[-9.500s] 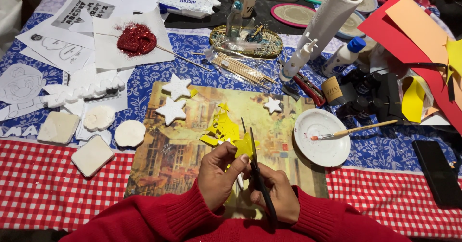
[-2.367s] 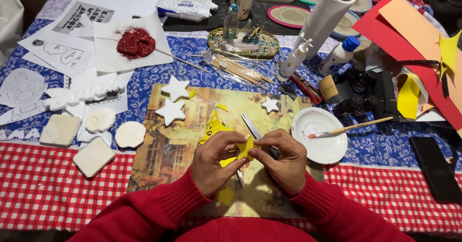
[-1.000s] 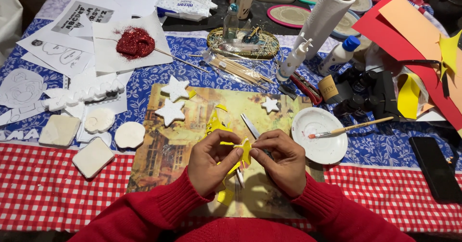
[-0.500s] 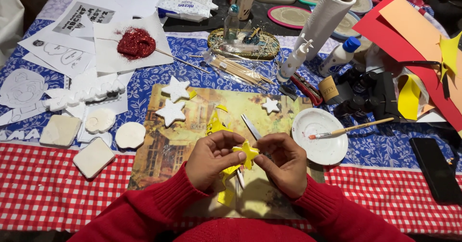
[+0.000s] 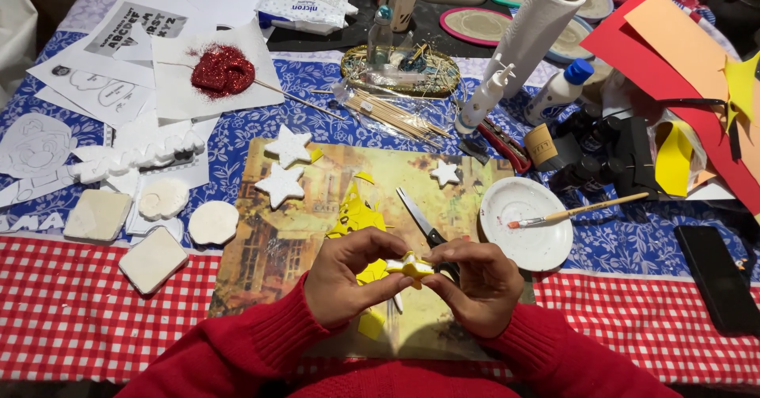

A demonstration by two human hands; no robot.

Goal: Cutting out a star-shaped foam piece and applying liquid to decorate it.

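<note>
Both hands' grip, left hand [image 5: 348, 275] & right hand [image 5: 475, 283], pinches a small yellow star [image 5: 410, 267] above the picture mat [image 5: 261, 248]. Cutting looks finished: scissors [image 5: 423, 225] lie aside w/ yellow scraps [image 5: 356, 216]. White stars [image 5: 286, 146] wait uncovered.

A single head-worn camera gave the only view, so no second view shared any part of the scene. It looked steeply down and forward from above the person's chest onto the worktop [image 5: 71, 319]. The red sleeves entered from the bottom edge, and the left hand [image 5: 348, 275] and right hand [image 5: 475, 283] sat close to the lens in the lower centre of the frame. The far side of the worktop ran along the top edge, where a paper roll [image 5: 538, 26] stood at upper right. The picture sat level, with the checked cloth edge crossing the lower frame horizontally.
</note>
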